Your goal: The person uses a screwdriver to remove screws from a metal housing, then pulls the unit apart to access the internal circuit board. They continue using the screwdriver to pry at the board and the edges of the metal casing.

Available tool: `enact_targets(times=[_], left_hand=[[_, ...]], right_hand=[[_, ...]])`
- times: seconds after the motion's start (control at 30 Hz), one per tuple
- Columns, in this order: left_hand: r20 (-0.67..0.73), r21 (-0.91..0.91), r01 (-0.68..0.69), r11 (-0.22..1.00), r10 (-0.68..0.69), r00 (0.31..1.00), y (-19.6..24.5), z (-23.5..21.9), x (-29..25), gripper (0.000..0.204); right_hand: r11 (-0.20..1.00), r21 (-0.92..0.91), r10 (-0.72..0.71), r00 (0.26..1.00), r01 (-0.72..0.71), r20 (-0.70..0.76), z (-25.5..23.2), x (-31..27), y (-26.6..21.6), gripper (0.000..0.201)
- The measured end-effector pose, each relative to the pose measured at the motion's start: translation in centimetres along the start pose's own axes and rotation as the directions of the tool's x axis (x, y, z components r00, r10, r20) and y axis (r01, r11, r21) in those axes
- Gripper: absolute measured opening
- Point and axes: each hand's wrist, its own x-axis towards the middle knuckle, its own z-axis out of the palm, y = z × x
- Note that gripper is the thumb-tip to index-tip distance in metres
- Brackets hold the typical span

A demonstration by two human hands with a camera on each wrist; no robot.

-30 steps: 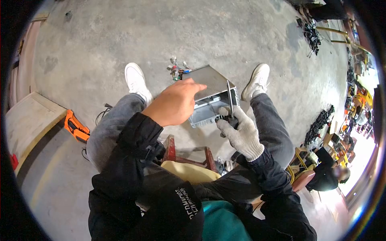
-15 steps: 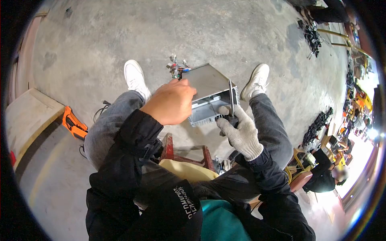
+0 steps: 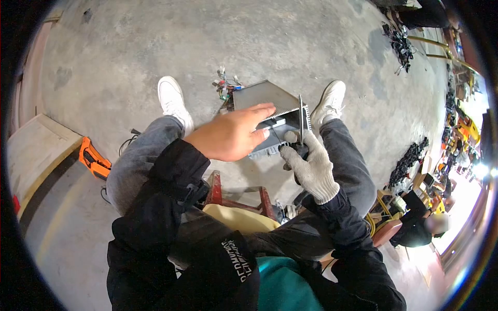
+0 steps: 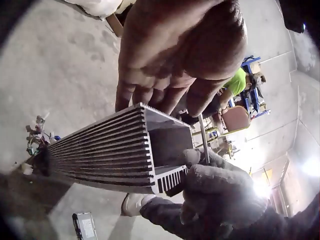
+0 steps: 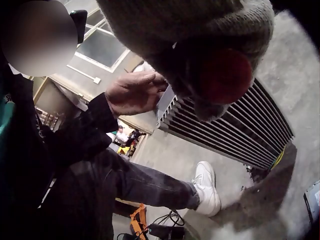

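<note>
A grey finned metal housing (image 3: 264, 97), hollow at its near end, stands between the person's feet. My bare left hand (image 3: 228, 137) reaches over its near left edge, fingers extended along the top face and thumb apart by the opening. In a white knitted glove, my right hand (image 3: 317, 175) grips a screwdriver (image 3: 301, 118) by its dark handle, the shaft pointing up and away beside the housing's right corner. The right wrist view shows the round red handle end (image 5: 225, 75). Fins run down the housing's side (image 4: 100, 152) in the left wrist view.
Wires with coloured connectors (image 3: 224, 87) emerge at the housing's far left. A red-framed stool with a yellow seat (image 3: 239, 218) is close in front of the person. An orange tool (image 3: 95, 159) lies at left by a board (image 3: 41, 155). Black cable piles (image 3: 409, 163) lie at right.
My left hand first pointed with its index finger, then drew its fingers in; now it has moved right with fingers extended over the housing. The right hand keeps hold of the screwdriver.
</note>
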Motion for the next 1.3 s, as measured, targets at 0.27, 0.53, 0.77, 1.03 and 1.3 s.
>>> enact_targets(times=[0.27, 0.53, 0.77, 1.03, 1.3], left_hand=[[-0.009, 0.149, 0.053, 0.987, -0.053, 0.999, -0.2, 0.2, 0.3, 0.055], [0.050, 0.343, 0.252, 0.905, -0.285, 0.957, 1.6, -0.1, 1.1, 0.059], [0.028, 0.314, 0.172, 0.934, -0.190, 0.981, 0.9, 0.9, 1.1, 0.065], [0.019, 0.142, 0.066, 0.988, -0.069, 0.997, 0.2, 1.1, 0.9, 0.068], [-0.078, 0.029, -0.090, 0.996, 0.092, 0.993, 0.0, 0.9, 1.1, 0.058]], right_hand=[[1.000, 0.004, 0.013, 1.000, -0.013, 0.018, 0.0, -0.1, 0.1, 0.028], [1.000, -0.025, 0.001, 1.000, 0.000, 0.031, 0.0, -0.1, 0.0, 0.029], [1.000, -0.002, -0.026, 1.000, 0.026, 0.012, 0.1, -0.1, 0.3, 0.030], [0.999, 0.033, -0.016, 1.000, 0.016, -0.015, -0.2, 0.0, -0.1, 0.028], [0.998, 0.057, -0.029, 0.999, 0.031, -0.021, -0.4, 0.1, -0.1, 0.028]])
